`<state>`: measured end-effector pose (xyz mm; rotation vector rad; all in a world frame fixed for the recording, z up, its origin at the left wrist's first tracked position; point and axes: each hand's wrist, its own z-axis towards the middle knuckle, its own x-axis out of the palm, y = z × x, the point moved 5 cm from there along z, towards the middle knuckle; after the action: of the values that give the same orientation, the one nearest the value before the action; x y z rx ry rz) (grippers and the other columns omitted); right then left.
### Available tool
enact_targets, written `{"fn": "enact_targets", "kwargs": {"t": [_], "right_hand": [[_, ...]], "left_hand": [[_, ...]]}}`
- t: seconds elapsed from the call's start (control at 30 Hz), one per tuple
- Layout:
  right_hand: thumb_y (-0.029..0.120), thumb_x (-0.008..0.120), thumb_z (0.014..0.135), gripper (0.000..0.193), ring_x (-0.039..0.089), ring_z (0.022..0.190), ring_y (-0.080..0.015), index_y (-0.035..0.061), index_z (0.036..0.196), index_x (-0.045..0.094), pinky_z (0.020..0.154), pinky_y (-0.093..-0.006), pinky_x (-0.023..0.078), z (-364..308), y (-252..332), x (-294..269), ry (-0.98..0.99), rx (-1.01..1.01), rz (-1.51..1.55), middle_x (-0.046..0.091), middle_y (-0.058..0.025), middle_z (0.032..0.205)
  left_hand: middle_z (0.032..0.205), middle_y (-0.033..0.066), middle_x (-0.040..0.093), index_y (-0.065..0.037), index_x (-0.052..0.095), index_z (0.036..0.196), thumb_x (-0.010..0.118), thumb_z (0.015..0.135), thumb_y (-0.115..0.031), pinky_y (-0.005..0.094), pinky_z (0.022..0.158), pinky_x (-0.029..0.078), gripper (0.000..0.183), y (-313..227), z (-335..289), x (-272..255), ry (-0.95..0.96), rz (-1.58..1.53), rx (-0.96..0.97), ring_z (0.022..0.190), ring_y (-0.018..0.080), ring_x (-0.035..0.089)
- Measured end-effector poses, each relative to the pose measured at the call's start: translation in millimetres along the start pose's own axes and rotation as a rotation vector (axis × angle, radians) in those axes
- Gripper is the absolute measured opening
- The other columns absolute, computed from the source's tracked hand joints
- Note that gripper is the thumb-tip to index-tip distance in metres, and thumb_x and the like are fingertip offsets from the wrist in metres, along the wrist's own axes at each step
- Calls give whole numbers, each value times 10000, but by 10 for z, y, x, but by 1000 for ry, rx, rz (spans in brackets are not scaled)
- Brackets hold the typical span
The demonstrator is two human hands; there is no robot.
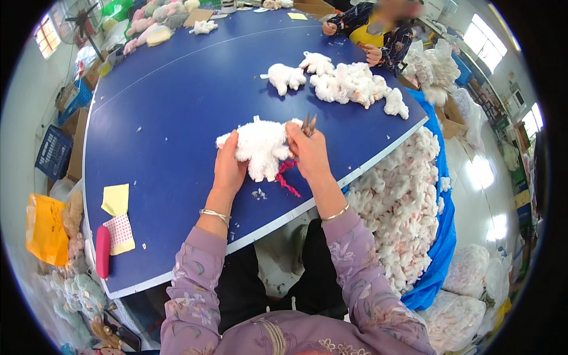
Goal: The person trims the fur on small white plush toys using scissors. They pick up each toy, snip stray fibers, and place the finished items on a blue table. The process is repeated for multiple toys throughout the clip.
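A fluffy white plush toy is held just above the blue table, between my two hands. My left hand is closed on its left side. At its right side, my right hand pinches the plush and also keeps a small pair of scissors in the palm, tips pointing away from me. A twisted magenta strip of cloth hangs beside my right hand; what it is tied to is hidden. Small white fluff scraps lie on the table under the toy.
More white plush toys are heaped at the far right. A blue-lined container of white plush pieces stands against the right edge. A co-worker sits beyond. Cloth squares and a pink case lie at left.
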<state>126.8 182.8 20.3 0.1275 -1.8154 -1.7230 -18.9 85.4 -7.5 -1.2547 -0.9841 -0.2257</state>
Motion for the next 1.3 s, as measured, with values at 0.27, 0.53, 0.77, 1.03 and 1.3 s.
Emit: {"fn": "enact_targets", "kwargs": {"t": [0.27, 0.53, 0.77, 1.03, 1.3], "right_hand": [[274, 583, 956, 285, 339, 482, -49, -5, 904, 606, 457, -239, 319, -18, -15, -11, -49, 56, 169, 568, -26, 731], [380, 453, 1005, 467, 312, 471, -67, -66, 1093, 556, 443, -246, 311, -82, -149, 48, 169, 201, 75, 623, -88, 808], [293, 599, 954, 327, 351, 475, -47, -7, 1083, 582, 434, -215, 290, -115, -138, 150, 171, -14, -236, 604, -30, 779], [349, 453, 1001, 409, 305, 462, -31, 22, 1226, 547, 413, -194, 278, 62, 1458, -544, 286, -451, 647, 631, -167, 1193], [204, 606, 857, 277, 658, 836, -261, 33, 1068, 660, 783, -355, 499, 1586, 150, -485, -217, -503, -979, 674, -177, 919]], "left_hand": [[1230, 105, 599, -10, 524, 1253, 428, 1027, -323, 392, 975, 472, 398, 5, -37, 68, 20, 14, -17, 1138, 227, 585], [1299, 121, 554, 8, 475, 1308, 374, 1042, -336, 398, 991, 460, 446, -80, 32, 26, -9, -91, 81, 1180, 248, 562], [1321, 126, 551, -20, 452, 1346, 319, 1028, -441, 417, 981, 466, 544, -17, 23, 50, 15, -5, -7, 1197, 272, 553], [1306, 134, 570, -51, 472, 1311, 198, 1005, -562, 329, 833, 482, 655, -70, 24, 126, 90, 184, -86, 1143, 206, 557], [1202, 91, 613, -61, 513, 1251, 260, 1015, -510, 298, 792, 455, 567, 36, 19, 140, 144, 308, -137, 1011, 155, 568]]}}
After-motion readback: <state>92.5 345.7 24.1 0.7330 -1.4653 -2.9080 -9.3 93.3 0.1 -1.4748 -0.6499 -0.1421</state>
